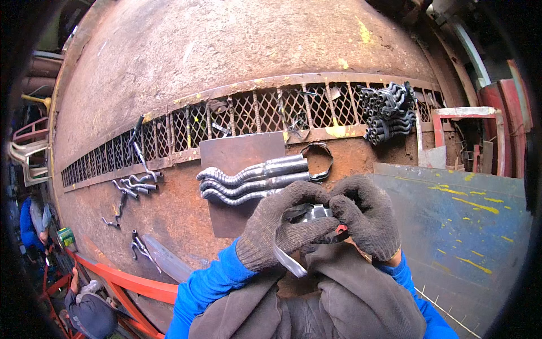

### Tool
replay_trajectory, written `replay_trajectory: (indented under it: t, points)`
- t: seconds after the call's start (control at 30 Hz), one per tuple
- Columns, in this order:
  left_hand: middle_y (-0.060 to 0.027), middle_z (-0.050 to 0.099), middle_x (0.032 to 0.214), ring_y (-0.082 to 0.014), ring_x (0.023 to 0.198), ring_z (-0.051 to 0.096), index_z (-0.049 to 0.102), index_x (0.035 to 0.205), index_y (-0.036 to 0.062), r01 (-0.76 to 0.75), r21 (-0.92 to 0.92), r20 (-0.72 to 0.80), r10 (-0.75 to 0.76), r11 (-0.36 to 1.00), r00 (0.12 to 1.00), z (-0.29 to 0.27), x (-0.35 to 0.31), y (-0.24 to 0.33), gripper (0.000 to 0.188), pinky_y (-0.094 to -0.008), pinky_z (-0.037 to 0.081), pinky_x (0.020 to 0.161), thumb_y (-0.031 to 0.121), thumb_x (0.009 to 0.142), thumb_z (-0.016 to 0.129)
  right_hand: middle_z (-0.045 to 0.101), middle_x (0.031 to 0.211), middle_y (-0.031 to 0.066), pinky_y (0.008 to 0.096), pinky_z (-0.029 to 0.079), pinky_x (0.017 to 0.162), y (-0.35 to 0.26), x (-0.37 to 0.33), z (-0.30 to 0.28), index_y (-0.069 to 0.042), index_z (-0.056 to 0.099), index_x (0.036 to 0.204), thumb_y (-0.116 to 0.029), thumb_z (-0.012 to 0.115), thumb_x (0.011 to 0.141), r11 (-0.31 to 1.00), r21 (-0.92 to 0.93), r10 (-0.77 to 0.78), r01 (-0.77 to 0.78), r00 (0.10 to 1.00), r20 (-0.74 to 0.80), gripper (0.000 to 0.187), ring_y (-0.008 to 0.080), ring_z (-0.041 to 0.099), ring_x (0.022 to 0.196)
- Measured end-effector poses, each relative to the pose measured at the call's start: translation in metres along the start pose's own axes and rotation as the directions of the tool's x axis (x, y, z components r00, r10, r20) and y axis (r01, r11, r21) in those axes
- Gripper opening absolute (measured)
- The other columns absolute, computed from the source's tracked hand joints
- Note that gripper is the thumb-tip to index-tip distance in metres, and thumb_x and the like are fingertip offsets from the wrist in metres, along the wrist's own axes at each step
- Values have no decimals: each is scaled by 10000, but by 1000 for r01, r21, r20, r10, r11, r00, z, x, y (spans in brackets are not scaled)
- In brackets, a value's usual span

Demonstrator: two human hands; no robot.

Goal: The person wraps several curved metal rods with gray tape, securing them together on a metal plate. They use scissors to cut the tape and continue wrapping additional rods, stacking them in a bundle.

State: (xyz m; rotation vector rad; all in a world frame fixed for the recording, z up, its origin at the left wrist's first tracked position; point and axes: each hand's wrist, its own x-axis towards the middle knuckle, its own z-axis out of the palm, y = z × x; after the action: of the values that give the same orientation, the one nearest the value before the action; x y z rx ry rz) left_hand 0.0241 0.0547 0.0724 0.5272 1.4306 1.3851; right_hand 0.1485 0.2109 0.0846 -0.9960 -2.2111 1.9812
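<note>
Both my hands wear dark grey knitted gloves and meet in front of my lap. My left hand (282, 229) is closed round a flat grey strap (289, 261), whose tail hangs below the fingers. Between the hands shows a small shiny metal-looking piece (318, 212) with a bit of red (341, 229) beside it; its kind is partly hidden. The fingers of my right hand (367, 217) are curled in against this piece. Just beyond the left hand, several shiny bent metal pipes (243, 179) lie side by side on a brown plate (243, 148). A dark band loop (329, 167) sits at their right ends.
A metal grating (243, 116) crosses the rusty surface. Dark bent pipes (389, 113) are stacked at its right, with loose bent tubes (135, 183) at left. A blue-grey sheet (451, 209) lies right. Red rails (127, 277) and another person (93, 313) are lower left.
</note>
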Motion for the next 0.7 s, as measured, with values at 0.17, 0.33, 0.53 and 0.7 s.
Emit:
replay_trajectory:
  t: [0.17,0.33,0.53,0.7]
  points:
    - [-82,690,1018,-121,951,660,638,1184,44,-92,-3,-93,91,996,991,2,3,-5,389,-310,561,815,156,844,792,656,807,61,310,514,668,0,-1,-1,-16,645,1005,-258,706,926,998,60,29,-35,995,97,262,124,627,741]
    - [-72,688,1047,-127,931,650,658,1161,27,-65,190,4,66,980,998,-7,-1,-1,407,-295,548,839,162,810,814,612,748,33,300,472,615,-18,0,-8,-30,632,876,-224,682,914,995,-39,96,-89,969,226,204,111,567,696]
    - [-74,687,1053,-127,960,639,660,1135,26,-38,48,46,36,998,998,-14,-5,-3,409,-312,542,860,155,786,830,653,766,95,333,503,628,-12,-2,-9,2,670,1130,-263,605,973,999,-2,35,-36,966,257,314,129,626,708]
    - [-72,684,1059,-136,989,628,656,1098,26,-48,-40,82,52,998,995,-17,-8,-9,373,-317,529,886,159,797,831,673,799,91,333,508,643,-7,-4,-11,11,672,1076,-267,589,980,1000,-13,23,-20,955,295,306,122,624,733]
